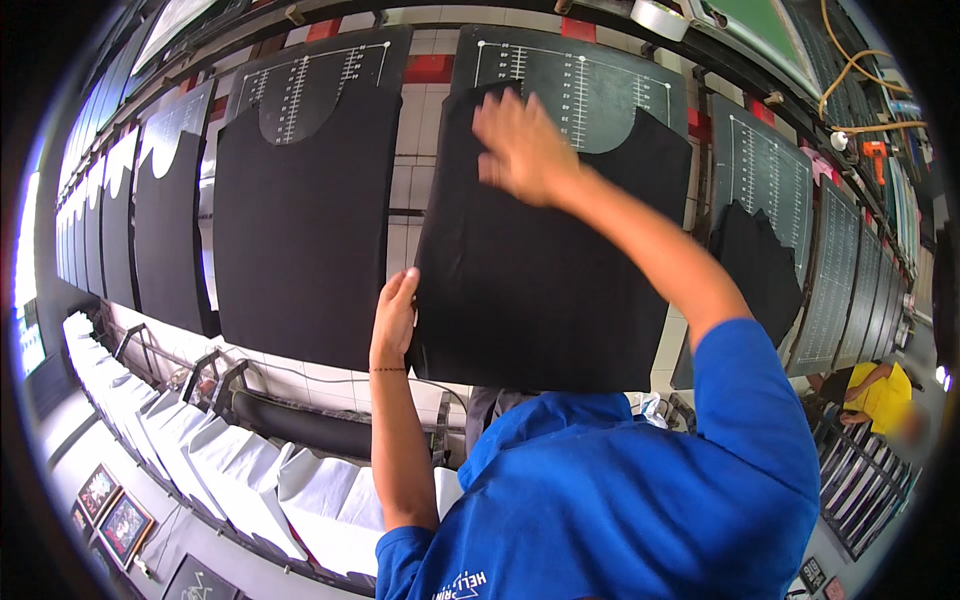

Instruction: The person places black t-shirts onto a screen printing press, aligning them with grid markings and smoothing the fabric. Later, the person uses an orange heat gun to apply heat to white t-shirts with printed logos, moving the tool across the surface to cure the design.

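A black fabric shirt panel [545, 270] lies over a dark printing board [620, 85] in front of me. White ruler markings show on the board above the panel's curved neckline. My right hand [525, 145] is flat with its fingers spread over the panel's upper left shoulder, slightly blurred by motion. At the panel's left edge, my left hand [395, 315] grips the side, thumb up; the other fingers are partly hidden. Slight creases run down the fabric near its left side.
Another black panel [300, 230] covers the board to the left, with several more beyond it. A crumpled black panel [755, 260] lies on the right board. White sheets [215, 460] hang behind at lower left. A person in yellow [880, 390] is at far right.
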`<action>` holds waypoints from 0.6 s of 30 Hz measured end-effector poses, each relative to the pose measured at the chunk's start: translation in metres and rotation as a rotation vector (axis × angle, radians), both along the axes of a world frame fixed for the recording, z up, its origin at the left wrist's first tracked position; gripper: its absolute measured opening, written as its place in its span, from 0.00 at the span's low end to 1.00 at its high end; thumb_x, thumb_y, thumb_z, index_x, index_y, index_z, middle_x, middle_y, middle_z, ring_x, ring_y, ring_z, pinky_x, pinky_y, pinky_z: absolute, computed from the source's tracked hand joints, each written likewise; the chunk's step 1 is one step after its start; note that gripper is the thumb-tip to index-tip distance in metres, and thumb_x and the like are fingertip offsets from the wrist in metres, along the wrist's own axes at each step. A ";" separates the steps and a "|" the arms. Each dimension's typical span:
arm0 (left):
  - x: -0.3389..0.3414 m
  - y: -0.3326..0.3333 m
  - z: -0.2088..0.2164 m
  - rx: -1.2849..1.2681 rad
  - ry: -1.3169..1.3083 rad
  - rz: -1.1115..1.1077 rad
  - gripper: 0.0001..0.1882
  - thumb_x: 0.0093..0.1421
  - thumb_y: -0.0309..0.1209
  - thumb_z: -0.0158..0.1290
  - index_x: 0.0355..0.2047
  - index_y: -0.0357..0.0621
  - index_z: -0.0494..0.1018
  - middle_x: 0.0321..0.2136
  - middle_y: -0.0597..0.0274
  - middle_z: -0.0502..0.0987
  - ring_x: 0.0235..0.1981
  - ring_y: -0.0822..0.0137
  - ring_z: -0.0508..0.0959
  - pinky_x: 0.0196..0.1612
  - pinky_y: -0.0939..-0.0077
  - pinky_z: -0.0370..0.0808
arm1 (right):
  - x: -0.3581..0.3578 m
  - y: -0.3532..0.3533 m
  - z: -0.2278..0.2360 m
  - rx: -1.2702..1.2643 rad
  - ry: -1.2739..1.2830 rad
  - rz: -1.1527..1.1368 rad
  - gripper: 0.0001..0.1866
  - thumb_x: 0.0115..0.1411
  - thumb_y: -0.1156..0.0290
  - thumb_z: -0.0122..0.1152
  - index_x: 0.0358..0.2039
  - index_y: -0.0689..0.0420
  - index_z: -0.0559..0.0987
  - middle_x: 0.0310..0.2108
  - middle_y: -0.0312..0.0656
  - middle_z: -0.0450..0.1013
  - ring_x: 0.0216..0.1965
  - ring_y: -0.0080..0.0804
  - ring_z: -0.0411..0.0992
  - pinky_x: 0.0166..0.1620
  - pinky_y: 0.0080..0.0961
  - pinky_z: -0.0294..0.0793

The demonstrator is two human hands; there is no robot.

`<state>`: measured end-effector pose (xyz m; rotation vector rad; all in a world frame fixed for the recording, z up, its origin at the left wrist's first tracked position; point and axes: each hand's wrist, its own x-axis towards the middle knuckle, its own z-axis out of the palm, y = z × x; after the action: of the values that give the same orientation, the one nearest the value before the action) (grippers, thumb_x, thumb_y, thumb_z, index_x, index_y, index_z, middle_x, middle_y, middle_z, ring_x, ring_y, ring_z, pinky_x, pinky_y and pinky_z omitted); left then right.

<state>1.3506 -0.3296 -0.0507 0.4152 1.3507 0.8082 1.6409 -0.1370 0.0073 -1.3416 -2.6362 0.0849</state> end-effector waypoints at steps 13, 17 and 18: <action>0.043 0.012 0.084 0.609 0.794 0.286 0.17 0.70 0.28 0.49 0.56 0.35 0.68 0.50 0.56 0.73 0.50 0.66 0.73 0.53 0.73 0.70 | -0.027 -0.256 -0.020 -0.352 0.247 0.513 0.45 0.56 0.40 0.60 0.66 0.57 0.66 0.67 0.44 0.63 0.70 0.44 0.57 0.72 0.48 0.50; 0.091 -0.055 0.051 0.664 1.302 -0.365 0.31 0.64 0.33 0.55 0.65 0.36 0.63 0.65 0.41 0.62 0.67 0.46 0.61 0.69 0.51 0.55 | 0.132 -0.147 0.011 -0.240 0.092 0.221 0.39 0.54 0.45 0.65 0.62 0.53 0.71 0.67 0.50 0.62 0.69 0.54 0.58 0.71 0.57 0.51; 0.116 -0.074 0.041 0.673 1.353 -0.559 0.35 0.63 0.36 0.58 0.66 0.37 0.61 0.67 0.39 0.59 0.70 0.44 0.58 0.71 0.46 0.50 | 0.169 -0.103 0.000 -0.098 0.035 0.080 0.39 0.58 0.43 0.59 0.63 0.55 0.69 0.68 0.53 0.60 0.69 0.59 0.56 0.70 0.59 0.50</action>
<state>1.4663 -0.4034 -0.0096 2.0312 1.9548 0.4256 1.8099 -0.2403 0.0068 -1.2508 -2.6882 0.2498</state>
